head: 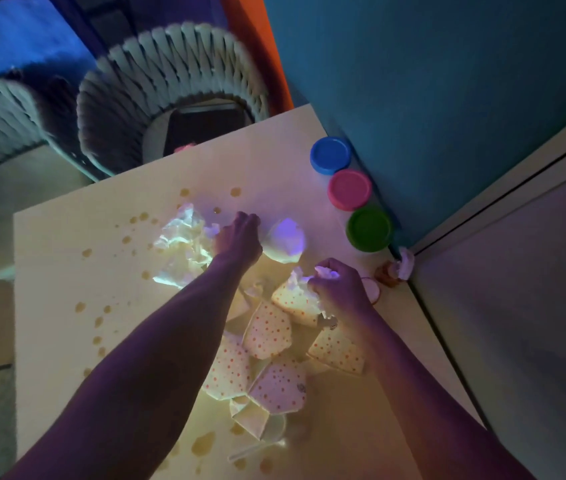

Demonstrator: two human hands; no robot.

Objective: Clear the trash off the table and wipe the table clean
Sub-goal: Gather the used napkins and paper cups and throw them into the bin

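No legible text, labels or nos. anywhere; all too dim/blurred.

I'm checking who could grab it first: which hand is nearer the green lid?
Right. The right hand grips crumpled paper just below-left of the green lid; the left hand lies farther left, beyond a white paper wad.

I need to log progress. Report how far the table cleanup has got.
Done: nothing obvious. In hand: the left hand reaches among the crumpled white paper, and the right hand pinches a scrap off the dotted wrappers. Left: the wrapper pile, plus wiping the brown spills on the table.
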